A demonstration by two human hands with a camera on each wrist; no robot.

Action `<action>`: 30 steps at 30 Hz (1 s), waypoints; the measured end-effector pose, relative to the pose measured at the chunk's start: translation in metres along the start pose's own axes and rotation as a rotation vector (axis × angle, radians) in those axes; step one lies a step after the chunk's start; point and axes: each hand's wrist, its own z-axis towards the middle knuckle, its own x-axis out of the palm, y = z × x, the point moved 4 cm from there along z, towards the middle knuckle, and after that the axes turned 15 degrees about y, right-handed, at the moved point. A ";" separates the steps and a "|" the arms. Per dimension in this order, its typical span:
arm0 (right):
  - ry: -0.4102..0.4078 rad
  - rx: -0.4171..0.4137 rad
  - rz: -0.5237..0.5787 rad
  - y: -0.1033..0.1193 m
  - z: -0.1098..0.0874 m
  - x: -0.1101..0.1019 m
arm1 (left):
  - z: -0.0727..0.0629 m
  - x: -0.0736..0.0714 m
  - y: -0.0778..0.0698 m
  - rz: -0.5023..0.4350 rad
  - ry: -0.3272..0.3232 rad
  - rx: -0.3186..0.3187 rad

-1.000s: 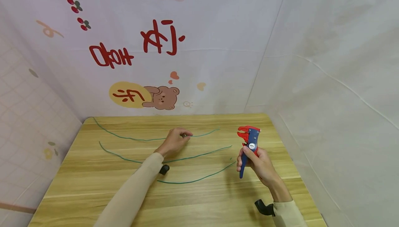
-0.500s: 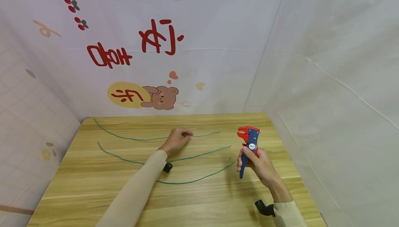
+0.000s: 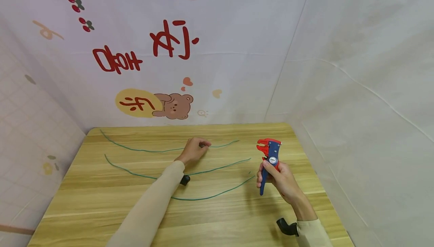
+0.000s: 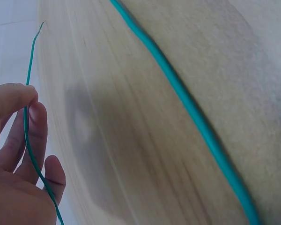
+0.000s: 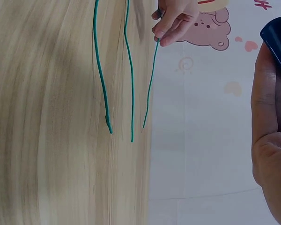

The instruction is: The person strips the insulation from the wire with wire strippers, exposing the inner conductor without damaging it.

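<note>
My left hand (image 3: 194, 150) is over the back middle of the table and pinches the farthest green wire (image 3: 224, 145) between thumb and forefinger. In the left wrist view that wire (image 4: 31, 150) runs down across the palm, its thin end rising past the fingertips. At the right, my right hand (image 3: 283, 181) grips a red and blue wire stripper (image 3: 274, 151) by its handles, red jaws upward and facing left. Only part of a dark blue handle (image 5: 278, 42) shows in the right wrist view. Two more green wires, a middle one (image 3: 220, 167) and a near one (image 3: 217, 195), lie on the table.
A tiny green bit (image 3: 250, 172) lies between the right ends of the middle and near wires. The wooden table (image 3: 210, 224) meets a printed cloth wall (image 3: 234, 89) at the back and a plain one (image 3: 356, 107) at the right. Black wrist mounts (image 3: 287, 227) stick out from the sleeves.
My left hand has shifted slightly right and back with the far wire, whose right end dipped and rose again. The right hand keeps the wire stripper nearly still. The head view has drifted slightly.
</note>
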 end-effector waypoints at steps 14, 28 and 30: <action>0.002 0.017 0.004 -0.002 -0.001 0.002 | 0.002 0.004 0.007 0.015 -0.006 0.041; 0.024 0.002 -0.006 0.000 -0.001 0.001 | 0.009 0.010 0.015 0.020 0.000 0.006; 0.023 0.002 -0.008 0.000 -0.001 0.001 | 0.015 0.013 0.029 0.005 0.016 -0.021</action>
